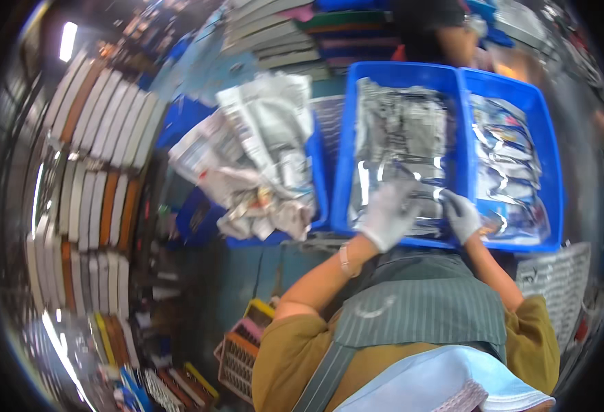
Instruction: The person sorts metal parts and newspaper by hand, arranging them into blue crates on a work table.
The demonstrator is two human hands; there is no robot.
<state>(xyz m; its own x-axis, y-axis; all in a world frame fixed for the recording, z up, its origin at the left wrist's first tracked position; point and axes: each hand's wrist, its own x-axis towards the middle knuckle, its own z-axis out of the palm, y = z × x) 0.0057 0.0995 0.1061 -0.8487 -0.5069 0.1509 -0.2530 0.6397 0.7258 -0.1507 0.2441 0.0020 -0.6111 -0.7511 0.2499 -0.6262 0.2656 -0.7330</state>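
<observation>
Cannot read any word, number or sign here. Can make out fine print on the crumpled newspaper sheets (pixel 263 130), yet find it too small and blurred to decipher.

Over the near end of the central blue bin (pixel 349 137), the white-gloved left hand (pixel 392 214) is among shiny silvery pieces (pixel 412 120) lying inside; its grip is blurred. The gloved right hand (pixel 462 215) is at that bin's near right corner, fingers toward the same pieces. Against the bin's right side, a second blue bin (pixel 554 158) holds glossy packets (pixel 504 151). Crumpled newspaper (pixel 264 120) is heaped left of the central bin; a striped green apron (pixel 425 309) is on its near side.
</observation>
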